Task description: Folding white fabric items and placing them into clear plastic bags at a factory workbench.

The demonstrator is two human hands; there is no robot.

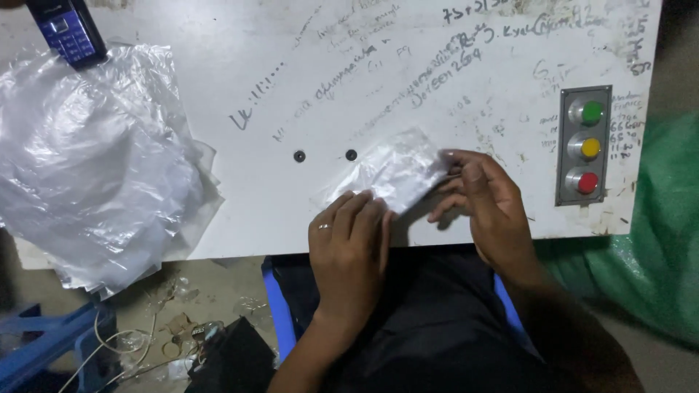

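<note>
A small clear plastic bag (397, 175) is held flat on a white worktable (247, 218), between the two hands and touching both. The left hand (351, 233) is laid palm down on the near left corner of the bag, its fingers pressed together and a ring worn on one of them. The right hand (484, 200) is set at the right edge of the bag, which is pinched between thumb and fingertips while the remaining fingers are loosely curled. Just beyond the left hand, two small dark holes (325, 156) are seen side by side in the tabletop. Well to the left of the left hand, a large crumpled pile of clear plastic bags (91, 160) is spread over the table edge, and a dark blue keypad phone (67, 30) is propped at its far corner. To the right of the right hand, a grey upright rectangular panel (585, 145) is fixed to the table, carrying three round buttons stacked green, yellow and red from far to near. Handwritten scribbles cover the far part of the tabletop. A green sack (666, 218) lies farther right, off the table.
</note>
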